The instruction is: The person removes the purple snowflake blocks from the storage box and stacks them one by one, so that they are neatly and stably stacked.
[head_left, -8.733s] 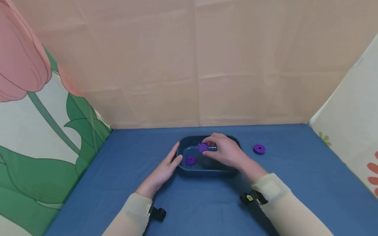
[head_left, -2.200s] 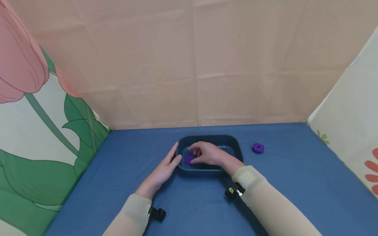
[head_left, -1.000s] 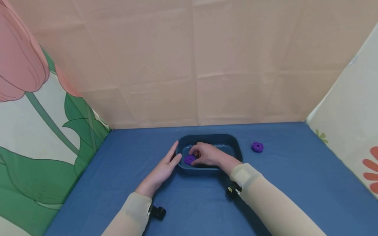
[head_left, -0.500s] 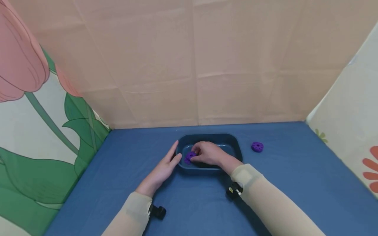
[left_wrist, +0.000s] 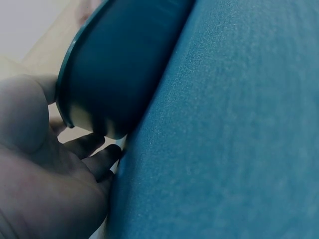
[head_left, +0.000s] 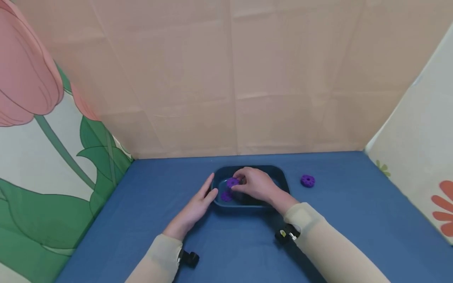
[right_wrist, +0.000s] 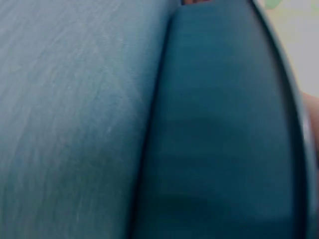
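A dark blue tray (head_left: 255, 205) stands on the blue cloth, with its rim in the middle of the head view. My left hand (head_left: 192, 210) rests against the tray's left end, fingers fairly straight; in the left wrist view its fingertips (left_wrist: 102, 159) lie low by the end wall. Over the tray's left half, my right hand (head_left: 260, 184) pinches a purple notched disc (head_left: 232, 182) between thumb and fingers. Just below it in view, a second purple disc (head_left: 226, 196) lies on the tray's floor. The right wrist view shows mainly the tray's side wall (right_wrist: 214, 124).
A third purple disc (head_left: 307, 181), with holes around its centre, lies on the blue cloth (head_left: 240, 243) right of the tray. Behind rises a beige sheet (head_left: 230, 86). A flower-printed panel (head_left: 46, 165) stands at left, and a pale panel (head_left: 421, 149) at right.
My right hand has reached down to the discs at the tray's left, pinched one and raised it off the other, slightly back and right. The left hand stays at the tray's end.
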`<state>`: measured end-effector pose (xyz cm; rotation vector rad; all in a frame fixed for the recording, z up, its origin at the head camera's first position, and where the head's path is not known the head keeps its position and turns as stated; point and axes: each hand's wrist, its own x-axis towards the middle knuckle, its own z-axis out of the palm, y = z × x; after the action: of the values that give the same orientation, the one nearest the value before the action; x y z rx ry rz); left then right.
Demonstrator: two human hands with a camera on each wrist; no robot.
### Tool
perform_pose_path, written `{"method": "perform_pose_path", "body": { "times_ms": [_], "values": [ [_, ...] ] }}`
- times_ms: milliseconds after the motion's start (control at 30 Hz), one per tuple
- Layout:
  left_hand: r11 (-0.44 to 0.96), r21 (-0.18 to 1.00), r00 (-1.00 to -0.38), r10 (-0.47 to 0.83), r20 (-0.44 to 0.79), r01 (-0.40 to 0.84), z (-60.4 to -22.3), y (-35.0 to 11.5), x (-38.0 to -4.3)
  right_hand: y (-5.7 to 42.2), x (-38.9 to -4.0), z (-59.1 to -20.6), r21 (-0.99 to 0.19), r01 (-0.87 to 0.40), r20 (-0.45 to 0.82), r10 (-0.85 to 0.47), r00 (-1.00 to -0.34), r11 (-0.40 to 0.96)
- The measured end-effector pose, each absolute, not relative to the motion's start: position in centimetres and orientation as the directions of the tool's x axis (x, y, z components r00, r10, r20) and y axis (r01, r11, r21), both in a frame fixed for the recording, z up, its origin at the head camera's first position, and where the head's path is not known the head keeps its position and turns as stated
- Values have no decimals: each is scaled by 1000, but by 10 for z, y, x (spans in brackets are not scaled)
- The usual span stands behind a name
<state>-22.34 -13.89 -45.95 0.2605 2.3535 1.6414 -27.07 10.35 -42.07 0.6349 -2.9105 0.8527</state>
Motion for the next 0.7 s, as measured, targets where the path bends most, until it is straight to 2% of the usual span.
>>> {"method": "perform_pose_path", "body": {
  "times_ms": [400,700],
  "values": [
    [342,940,-951,293,-100,7,-457,-137,-225,141,-255,-408,-478,-445,294,-339,-894,757],
    [337,941,-948,302,-99,9,-457,-137,-225,165,-238,-396,-459,-436,324,-310,-894,774]
  ]
}}
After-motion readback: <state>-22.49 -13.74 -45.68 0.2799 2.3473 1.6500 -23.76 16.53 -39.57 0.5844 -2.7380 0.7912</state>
